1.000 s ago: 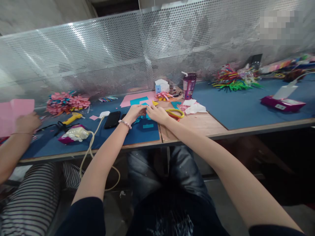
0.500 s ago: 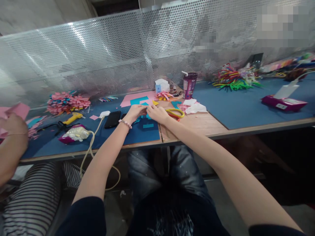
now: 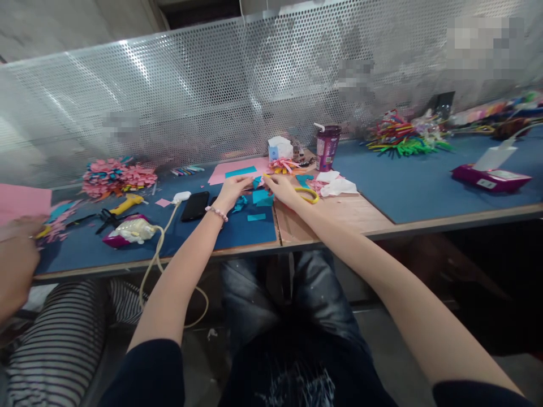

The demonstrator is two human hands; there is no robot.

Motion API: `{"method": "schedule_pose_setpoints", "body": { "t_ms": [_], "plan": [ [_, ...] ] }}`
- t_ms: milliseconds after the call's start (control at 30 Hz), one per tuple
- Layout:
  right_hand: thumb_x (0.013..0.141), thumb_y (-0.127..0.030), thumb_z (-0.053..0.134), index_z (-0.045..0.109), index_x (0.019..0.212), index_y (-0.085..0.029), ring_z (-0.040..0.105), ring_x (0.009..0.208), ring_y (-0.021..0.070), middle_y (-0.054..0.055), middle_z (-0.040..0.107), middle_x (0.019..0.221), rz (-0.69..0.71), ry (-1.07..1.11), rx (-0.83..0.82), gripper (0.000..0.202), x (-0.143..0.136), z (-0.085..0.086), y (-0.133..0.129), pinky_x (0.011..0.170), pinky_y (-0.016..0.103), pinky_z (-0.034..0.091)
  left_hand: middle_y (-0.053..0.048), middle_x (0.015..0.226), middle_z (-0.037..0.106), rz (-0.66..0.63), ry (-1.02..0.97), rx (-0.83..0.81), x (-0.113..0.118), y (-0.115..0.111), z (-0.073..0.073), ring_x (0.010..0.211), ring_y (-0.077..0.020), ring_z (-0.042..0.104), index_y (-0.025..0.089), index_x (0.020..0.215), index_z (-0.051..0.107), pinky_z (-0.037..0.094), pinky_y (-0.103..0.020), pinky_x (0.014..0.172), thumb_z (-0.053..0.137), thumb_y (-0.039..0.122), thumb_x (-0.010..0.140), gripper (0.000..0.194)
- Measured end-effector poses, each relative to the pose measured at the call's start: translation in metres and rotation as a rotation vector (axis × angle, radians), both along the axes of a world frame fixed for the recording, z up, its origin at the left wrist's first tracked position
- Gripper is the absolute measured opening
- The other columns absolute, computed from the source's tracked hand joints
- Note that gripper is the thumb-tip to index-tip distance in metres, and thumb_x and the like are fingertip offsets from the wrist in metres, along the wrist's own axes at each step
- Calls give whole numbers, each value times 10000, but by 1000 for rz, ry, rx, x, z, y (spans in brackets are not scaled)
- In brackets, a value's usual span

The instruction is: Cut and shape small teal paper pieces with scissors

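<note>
A small blue paper piece shows between my two hands over the mat. My left hand pinches its left side with closed fingers. Just to the right, my right hand has its fingers pressed together near the piece; what they hold is too small to make out. Below the hands lie a blue paper sheet, a crumpled blue piece and a blue strip. Yellow-handled scissors rest partly under my right wrist. Behind are pink sheets with a blue strip on top.
A phone, a white plug with a cable, and a yellow glue gun lie left. A purple cup and white tissues are right. At far left, another person's hand holds pink paper.
My hands have moved apart, my right hand shifting right, so the blue piece and the sheet below show more. The other person's hand and pink paper have moved.
</note>
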State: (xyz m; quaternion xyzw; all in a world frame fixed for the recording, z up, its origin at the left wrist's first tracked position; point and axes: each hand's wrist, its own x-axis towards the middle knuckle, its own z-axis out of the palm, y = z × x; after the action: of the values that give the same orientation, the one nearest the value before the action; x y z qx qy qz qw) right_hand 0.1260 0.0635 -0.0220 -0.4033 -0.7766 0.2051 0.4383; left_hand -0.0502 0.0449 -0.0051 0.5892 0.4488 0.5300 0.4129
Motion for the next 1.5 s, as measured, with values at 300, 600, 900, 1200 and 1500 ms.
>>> {"method": "schedule_pose_setpoints", "body": {
  "t_ms": [300,600,900,1200,1500],
  "plan": [
    [878,-395,522,598,757,-127,522,487,69,12,594,637,225,225,-179,303,0,3,-7,357,138,351,-79,809,700,71,106,79,0,2,-3,800,-193,637,148,849,714,417,-210,526,718,446,660,353],
    [845,-274,563,623,747,-121,524,524,58,7,590,661,251,296,-244,192,1,1,-5,393,115,378,-78,794,697,97,143,119,0,6,-5,761,-178,623,147,843,720,432,-226,560,712,459,656,364],
    [826,-442,584,617,785,-140,520,499,75,31,619,695,209,381,-327,307,4,2,-8,306,138,323,-76,794,699,84,178,150,2,2,-2,775,-181,620,150,853,728,432,-230,580,705,460,669,361],
    [749,-472,675,618,765,-160,429,400,57,-14,549,566,227,405,-360,318,7,-2,-3,316,164,329,-56,728,678,75,217,173,4,0,-1,669,-145,573,153,801,727,416,-239,570,693,448,691,317],
    [728,-440,697,600,731,-157,415,373,57,-18,544,564,207,383,-327,299,6,-2,-2,320,185,311,-56,713,676,73,224,174,2,1,-3,655,-144,567,145,802,729,405,-243,568,703,453,687,330]
  ]
}}
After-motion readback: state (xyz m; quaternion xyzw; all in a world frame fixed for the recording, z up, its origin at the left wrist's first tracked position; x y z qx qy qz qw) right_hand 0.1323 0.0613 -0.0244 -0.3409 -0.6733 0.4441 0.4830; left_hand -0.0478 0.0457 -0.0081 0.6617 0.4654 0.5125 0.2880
